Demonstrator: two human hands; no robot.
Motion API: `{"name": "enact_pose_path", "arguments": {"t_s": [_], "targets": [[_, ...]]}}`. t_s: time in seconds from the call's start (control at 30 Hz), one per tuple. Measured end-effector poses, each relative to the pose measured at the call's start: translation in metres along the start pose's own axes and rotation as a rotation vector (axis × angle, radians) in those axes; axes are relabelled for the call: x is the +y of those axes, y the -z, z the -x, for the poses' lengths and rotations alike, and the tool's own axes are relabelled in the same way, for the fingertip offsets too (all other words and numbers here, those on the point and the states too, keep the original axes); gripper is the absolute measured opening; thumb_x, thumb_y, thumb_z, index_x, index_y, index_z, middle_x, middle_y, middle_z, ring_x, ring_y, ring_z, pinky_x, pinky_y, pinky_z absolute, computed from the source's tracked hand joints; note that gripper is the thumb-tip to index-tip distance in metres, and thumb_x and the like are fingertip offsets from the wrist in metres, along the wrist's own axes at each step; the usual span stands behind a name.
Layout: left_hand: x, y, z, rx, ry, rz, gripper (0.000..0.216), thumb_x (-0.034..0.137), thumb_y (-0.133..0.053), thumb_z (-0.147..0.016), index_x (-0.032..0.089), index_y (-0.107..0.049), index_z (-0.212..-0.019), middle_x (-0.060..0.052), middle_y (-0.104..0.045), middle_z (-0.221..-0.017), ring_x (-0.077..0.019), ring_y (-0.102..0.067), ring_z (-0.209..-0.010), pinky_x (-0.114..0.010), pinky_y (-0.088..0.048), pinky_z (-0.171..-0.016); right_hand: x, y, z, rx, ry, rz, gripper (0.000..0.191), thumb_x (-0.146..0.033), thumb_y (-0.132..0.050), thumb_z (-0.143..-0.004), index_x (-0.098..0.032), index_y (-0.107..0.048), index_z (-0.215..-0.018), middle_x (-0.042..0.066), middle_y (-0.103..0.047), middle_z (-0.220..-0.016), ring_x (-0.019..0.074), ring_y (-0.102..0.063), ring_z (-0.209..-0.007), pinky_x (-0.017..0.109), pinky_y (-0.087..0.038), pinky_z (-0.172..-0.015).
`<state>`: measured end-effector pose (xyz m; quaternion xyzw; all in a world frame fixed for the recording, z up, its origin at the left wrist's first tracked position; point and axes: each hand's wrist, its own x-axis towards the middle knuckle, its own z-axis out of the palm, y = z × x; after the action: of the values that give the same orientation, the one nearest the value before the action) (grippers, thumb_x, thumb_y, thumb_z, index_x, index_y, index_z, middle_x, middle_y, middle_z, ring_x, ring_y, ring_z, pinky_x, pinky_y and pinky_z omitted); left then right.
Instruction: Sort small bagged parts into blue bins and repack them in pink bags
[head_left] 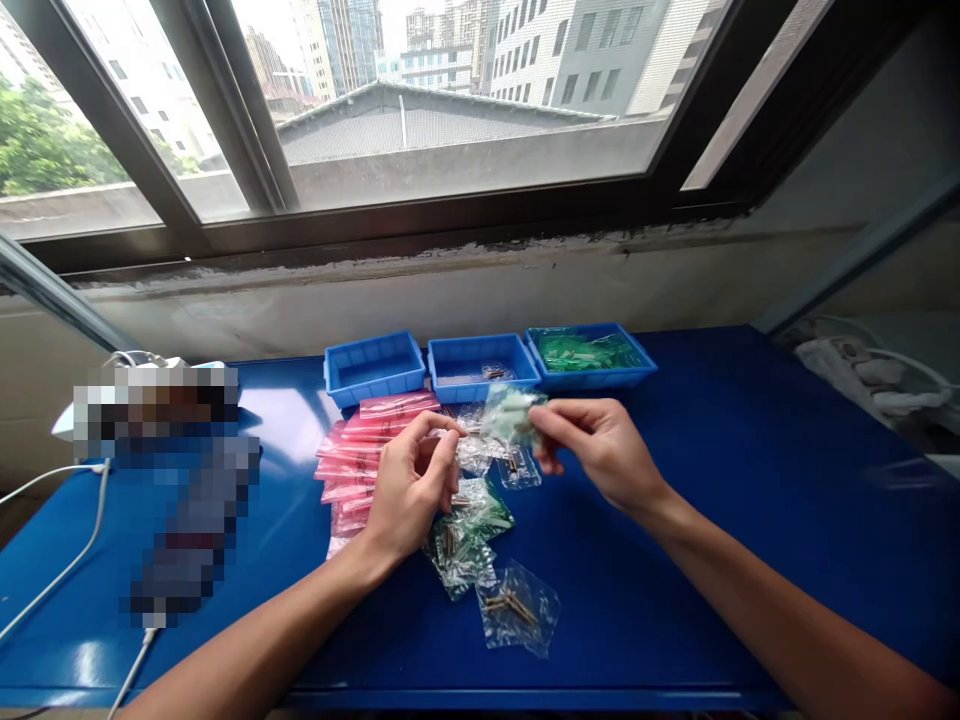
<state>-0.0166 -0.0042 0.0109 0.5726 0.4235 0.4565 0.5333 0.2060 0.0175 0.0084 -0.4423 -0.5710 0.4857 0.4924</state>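
Observation:
My left hand [411, 488] and my right hand [600, 448] hover over a blue table [750, 480], both pinched on one small clear plastic bag with green contents [508, 415] held between them. Under the hands lie loose clear bags with small metal parts [517, 605] and greenish bags [469, 530]. A stack of pink bags [360, 450] lies just left of my left hand.
Three small blue trays stand at the back: the left tray [373, 366], the middle tray [480, 365] with a clear bag inside, and the right tray [592, 355] filled with green bags. White cables [75, 550] and a blurred object lie at the left. A window is behind.

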Motion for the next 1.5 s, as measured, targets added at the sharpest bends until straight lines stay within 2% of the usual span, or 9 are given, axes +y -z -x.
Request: {"name": "enact_pose_path", "arguments": {"t_s": [0.13, 0.27, 0.43, 0.57, 0.67, 0.87, 1.0, 1.27, 1.5], "targets": [[0.000, 0.001, 0.000, -0.015, -0.001, -0.007, 0.027, 0.046, -0.060, -0.100, 0.019, -0.061, -0.097, 0.008, -0.054, -0.054, -0.0076, -0.045, -0.040, -0.017, -0.036, -0.041, 0.012, 0.020, -0.016, 0.401, 0.011, -0.186, 0.034, -0.051, -0.085, -0.082, -0.019, -0.075, -0.077, 0.008, -0.079, -0.074, 0.0156, -0.064, -0.047, 0.025, -0.044, -0.036], [-0.001, 0.001, 0.000, -0.017, -0.011, -0.005, 0.026, 0.044, -0.060, -0.100, 0.019, -0.061, -0.097, 0.007, -0.054, -0.054, -0.0075, -0.045, -0.040, -0.018, -0.036, -0.042, 0.018, 0.031, -0.023, 0.426, -0.027, -0.242, 0.028, -0.050, -0.075, -0.090, -0.024, -0.077, -0.100, 0.009, -0.083, -0.107, 0.0201, -0.078, -0.069, 0.025, -0.052, -0.044], [0.000, 0.001, 0.000, -0.006, -0.026, -0.004, 0.023, 0.041, -0.060, -0.101, 0.018, -0.061, -0.096, 0.007, -0.054, -0.054, -0.0075, -0.046, -0.041, -0.018, -0.036, -0.042, 0.006, 0.017, -0.008, -0.001, -0.010, 0.009, 0.029, -0.047, -0.072, -0.094, -0.019, -0.080, -0.092, 0.000, -0.068, -0.059, 0.0113, -0.054, -0.041, 0.023, -0.043, -0.040], [0.000, 0.001, 0.000, -0.018, -0.033, -0.008, 0.022, 0.040, -0.059, -0.102, 0.018, -0.062, -0.097, 0.007, -0.054, -0.053, -0.0076, -0.046, -0.040, -0.018, -0.036, -0.042, 0.000, 0.007, 0.004, -0.546, 0.085, 0.446, 0.022, -0.041, -0.078, -0.090, -0.019, -0.082, -0.095, -0.003, -0.061, -0.055, 0.0107, -0.050, -0.046, 0.023, -0.040, -0.045], [-0.001, 0.001, 0.000, -0.026, -0.030, -0.008, 0.022, 0.040, -0.059, -0.102, 0.019, -0.061, -0.097, 0.007, -0.055, -0.054, -0.0077, -0.046, -0.040, -0.018, -0.037, -0.042, 0.000, 0.004, 0.006, -0.657, 0.170, 0.636, 0.034, -0.038, -0.088, -0.080, -0.021, -0.080, -0.108, -0.007, -0.056, -0.055, 0.0103, -0.048, -0.047, 0.022, -0.035, -0.047], [0.000, 0.001, 0.000, -0.025, -0.033, -0.021, 0.020, 0.038, -0.059, -0.102, 0.019, -0.062, -0.095, 0.007, -0.055, -0.053, -0.0079, -0.047, -0.041, -0.018, -0.037, -0.043, 0.002, -0.002, 0.007, -0.638, 0.291, 0.850, 0.031, -0.030, -0.085, -0.083, -0.022, -0.079, -0.112, -0.006, -0.058, -0.056, 0.0115, -0.049, -0.047, 0.025, -0.032, -0.050], [0.000, 0.001, 0.000, -0.012, -0.030, -0.024, 0.021, 0.039, -0.060, -0.101, 0.018, -0.062, -0.095, 0.007, -0.055, -0.053, -0.0080, -0.046, -0.040, -0.018, -0.038, -0.042, 0.005, 0.002, 0.007, -0.551, 0.315, 0.659, 0.016, -0.027, -0.069, -0.093, -0.018, -0.082, -0.095, -0.003, -0.060, -0.055, 0.0108, -0.048, -0.046, 0.024, -0.035, -0.049], [0.002, 0.000, 0.002, -0.099, -0.044, -0.195, 0.029, 0.044, -0.061, -0.099, 0.016, -0.068, -0.097, 0.004, -0.056, -0.058, -0.0098, -0.048, -0.046, -0.021, -0.038, -0.046, 0.000, 0.001, 0.005, -0.213, 0.226, 0.433, 0.031, -0.038, -0.067, -0.097, -0.017, -0.080, -0.078, 0.007, -0.077, -0.071, 0.0168, -0.061, -0.056, 0.027, -0.045, -0.051], [-0.001, -0.001, 0.001, -0.031, -0.043, -0.162, 0.026, 0.041, -0.066, -0.096, 0.017, -0.065, -0.087, 0.006, -0.052, -0.055, -0.0087, -0.045, -0.045, -0.020, -0.035, -0.046, 0.001, -0.003, 0.005, -0.262, 0.201, 0.321, 0.029, -0.037, -0.070, -0.095, -0.016, -0.078, -0.078, 0.002, -0.067, -0.061, 0.0128, -0.054, -0.048, 0.025, -0.041, -0.046]]}}
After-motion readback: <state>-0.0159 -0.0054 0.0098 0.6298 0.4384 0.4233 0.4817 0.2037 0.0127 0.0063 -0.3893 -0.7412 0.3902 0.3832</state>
